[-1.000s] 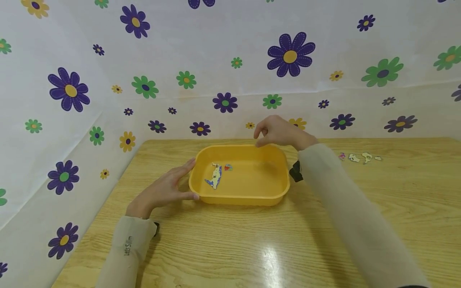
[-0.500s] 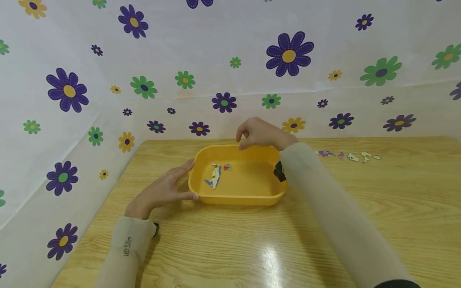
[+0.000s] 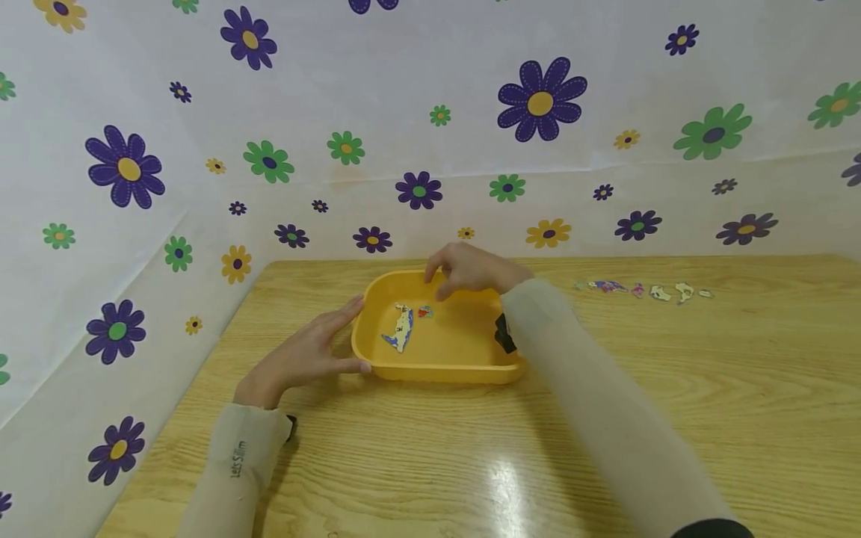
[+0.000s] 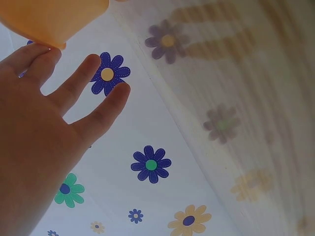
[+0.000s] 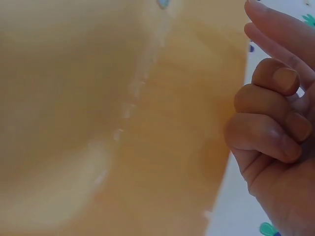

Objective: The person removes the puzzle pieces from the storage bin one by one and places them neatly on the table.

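Note:
A yellow tray [image 3: 447, 371] stands on the wooden table. Two thin, flat printed pieces lie in its left part: a larger cream and blue piece [image 3: 400, 329] and a small red and blue piece [image 3: 426, 311]. My left hand [image 3: 306, 360] touches the tray's left side, its fingers spread and fairly straight, the thumb at the front corner. Over the tray's back rim reaches my right hand [image 3: 474, 269], thumb and index finger extended and apart near the small piece. Its other fingers are curled, as the right wrist view shows, and it holds nothing.
Several small printed pieces [image 3: 608, 286] lie in a row on the wooden table [image 3: 673, 388], right of the tray near the back. A white flower-patterned sheet [image 3: 390, 97] hangs behind and to the left.
My right hand has moved left and down, from above the tray's back right toward the small piece, uncovering more of the row of pieces. The left hand and tray stay in place.

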`<action>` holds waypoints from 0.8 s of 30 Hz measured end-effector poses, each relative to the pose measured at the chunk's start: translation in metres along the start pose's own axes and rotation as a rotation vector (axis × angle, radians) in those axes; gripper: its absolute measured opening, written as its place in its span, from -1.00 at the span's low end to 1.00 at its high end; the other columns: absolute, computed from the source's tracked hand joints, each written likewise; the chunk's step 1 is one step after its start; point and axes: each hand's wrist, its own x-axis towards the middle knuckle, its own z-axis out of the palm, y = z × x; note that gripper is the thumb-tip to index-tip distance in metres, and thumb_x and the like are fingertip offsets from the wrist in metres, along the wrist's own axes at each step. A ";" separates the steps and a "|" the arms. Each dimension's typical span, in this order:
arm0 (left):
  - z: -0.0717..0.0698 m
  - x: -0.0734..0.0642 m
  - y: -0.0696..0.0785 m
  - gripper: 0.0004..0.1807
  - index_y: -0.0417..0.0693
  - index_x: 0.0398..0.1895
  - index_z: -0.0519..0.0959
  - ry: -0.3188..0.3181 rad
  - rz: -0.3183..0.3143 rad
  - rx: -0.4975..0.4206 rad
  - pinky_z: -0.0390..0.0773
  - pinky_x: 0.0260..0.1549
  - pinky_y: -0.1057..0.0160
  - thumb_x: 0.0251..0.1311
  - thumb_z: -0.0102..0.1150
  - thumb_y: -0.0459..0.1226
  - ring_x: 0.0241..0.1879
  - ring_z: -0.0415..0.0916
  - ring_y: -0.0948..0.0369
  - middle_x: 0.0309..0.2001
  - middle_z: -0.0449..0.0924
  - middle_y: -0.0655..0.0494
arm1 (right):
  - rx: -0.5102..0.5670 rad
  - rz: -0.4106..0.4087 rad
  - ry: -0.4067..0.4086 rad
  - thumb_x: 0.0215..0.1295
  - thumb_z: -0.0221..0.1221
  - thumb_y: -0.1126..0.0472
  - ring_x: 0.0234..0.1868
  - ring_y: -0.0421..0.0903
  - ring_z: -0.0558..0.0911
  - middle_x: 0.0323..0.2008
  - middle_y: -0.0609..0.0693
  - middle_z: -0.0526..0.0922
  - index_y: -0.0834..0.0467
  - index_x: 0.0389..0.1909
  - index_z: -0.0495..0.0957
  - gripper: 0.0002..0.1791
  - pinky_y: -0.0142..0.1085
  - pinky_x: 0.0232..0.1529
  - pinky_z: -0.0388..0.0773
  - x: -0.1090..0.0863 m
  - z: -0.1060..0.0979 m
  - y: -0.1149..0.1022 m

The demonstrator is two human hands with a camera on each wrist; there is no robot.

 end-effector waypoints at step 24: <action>-0.001 0.000 0.001 0.17 -0.07 0.63 0.02 -0.010 -0.003 0.004 0.06 0.40 -0.31 0.11 0.42 0.18 0.53 -0.01 -0.18 0.61 -0.06 -0.04 | -0.057 0.180 -0.149 0.29 0.21 0.39 0.21 0.04 0.40 0.40 0.06 0.42 0.11 0.34 0.53 -0.43 -0.11 0.34 0.37 0.006 0.032 0.004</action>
